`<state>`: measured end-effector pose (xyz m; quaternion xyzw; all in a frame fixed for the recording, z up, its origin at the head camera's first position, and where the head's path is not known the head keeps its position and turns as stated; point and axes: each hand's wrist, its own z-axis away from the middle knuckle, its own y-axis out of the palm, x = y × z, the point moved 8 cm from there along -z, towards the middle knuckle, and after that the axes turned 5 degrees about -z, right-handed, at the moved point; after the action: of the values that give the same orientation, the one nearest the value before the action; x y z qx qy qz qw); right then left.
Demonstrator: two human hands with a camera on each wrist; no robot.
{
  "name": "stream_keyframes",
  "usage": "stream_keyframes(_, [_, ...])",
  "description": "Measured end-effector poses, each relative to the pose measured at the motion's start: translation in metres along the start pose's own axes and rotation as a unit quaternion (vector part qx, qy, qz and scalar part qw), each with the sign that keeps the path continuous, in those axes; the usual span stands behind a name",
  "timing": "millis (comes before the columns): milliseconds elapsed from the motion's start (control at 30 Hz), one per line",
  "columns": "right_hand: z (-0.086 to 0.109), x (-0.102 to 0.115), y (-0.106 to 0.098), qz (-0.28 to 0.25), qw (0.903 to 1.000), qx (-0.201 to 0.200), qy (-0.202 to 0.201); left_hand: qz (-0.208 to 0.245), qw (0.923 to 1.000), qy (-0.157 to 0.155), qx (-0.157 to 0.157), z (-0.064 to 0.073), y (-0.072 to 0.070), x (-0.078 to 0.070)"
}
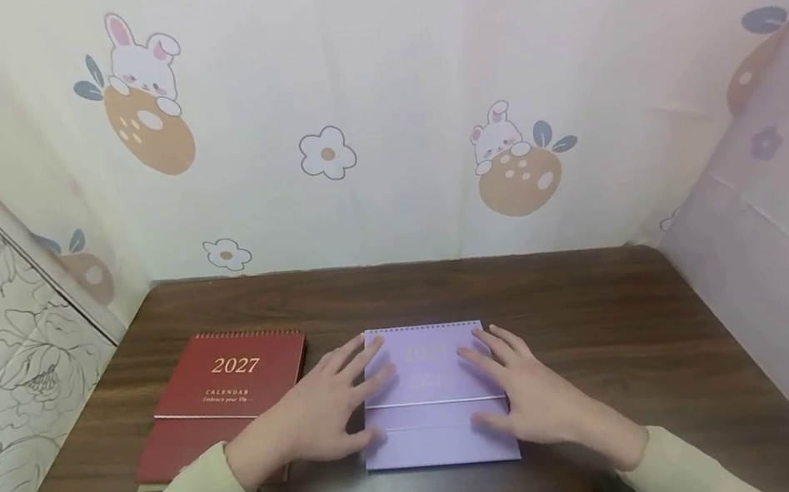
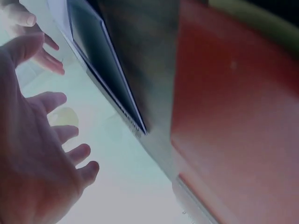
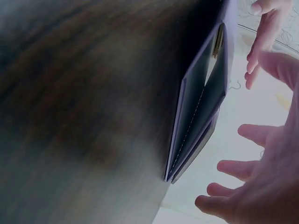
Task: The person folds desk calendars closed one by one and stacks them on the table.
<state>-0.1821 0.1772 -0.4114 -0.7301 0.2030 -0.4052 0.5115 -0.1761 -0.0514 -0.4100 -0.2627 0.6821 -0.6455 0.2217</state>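
A purple spiral-bound 2027 desk calendar (image 1: pixel 438 446) lies on the table, with a pale band running across its front. My left hand (image 1: pixel 326 407) is at its left edge and my right hand (image 1: pixel 544 397) at its right edge, both with fingers spread and overlapping the cover in the head view. In the left wrist view, my left hand (image 2: pixel 37 154) shows its palm, fingers apart and gripping nothing. The right wrist view has my right hand (image 3: pixel 266 179) beside the calendar (image 3: pixel 201 102), whose folded stand opens at the side; its fingers are likewise spread and hold nothing.
A red 2027 desk calendar (image 1: pixel 195 446) lies to the left, partly behind my left forearm. Both calendars are on a dark wood-grain table (image 1: pixel 566 281). Behind it hangs a pale curtain (image 1: pixel 385 71) printed with rabbits and flowers; patterned panels flank both sides.
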Motion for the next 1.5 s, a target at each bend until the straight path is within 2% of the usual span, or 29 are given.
stream_keyframes(200, [0.008,0.002,0.013,0.024,0.9980,0.057,-0.011,0.032,0.9978,0.010,0.057,0.005,0.016,-0.012])
stream_keyframes(333, [0.012,0.007,0.022,0.032,0.9951,0.087,-0.035,0.028,0.9959,0.010,0.085,0.007,0.024,-0.017])
stream_keyframes(467, [0.015,0.012,0.029,0.031,0.9919,0.114,-0.047,0.017,0.9955,0.007,0.093,0.007,0.027,-0.019])
stream_keyframes(833, [0.016,0.009,0.037,0.030,0.9858,0.165,-0.019,-0.001,0.9939,-0.004,0.111,0.006,0.031,-0.019])
stream_keyframes(1033, [0.014,0.009,0.038,0.039,0.9833,0.177,-0.016,0.007,0.9919,-0.009,0.126,0.006,0.034,-0.019])
stream_keyframes(1333, [0.009,0.011,0.036,0.056,0.9836,0.171,-0.013,0.012,0.9901,-0.021,0.138,0.003,0.033,-0.015])
stream_keyframes(1433, [0.009,0.009,0.035,0.056,0.9849,0.163,-0.015,0.026,0.9913,-0.023,0.127,0.001,0.030,-0.014])
stream_keyframes(1500, [0.007,0.007,0.032,0.049,0.9886,0.142,-0.009,0.030,0.9938,-0.025,0.104,-0.002,0.026,-0.012])
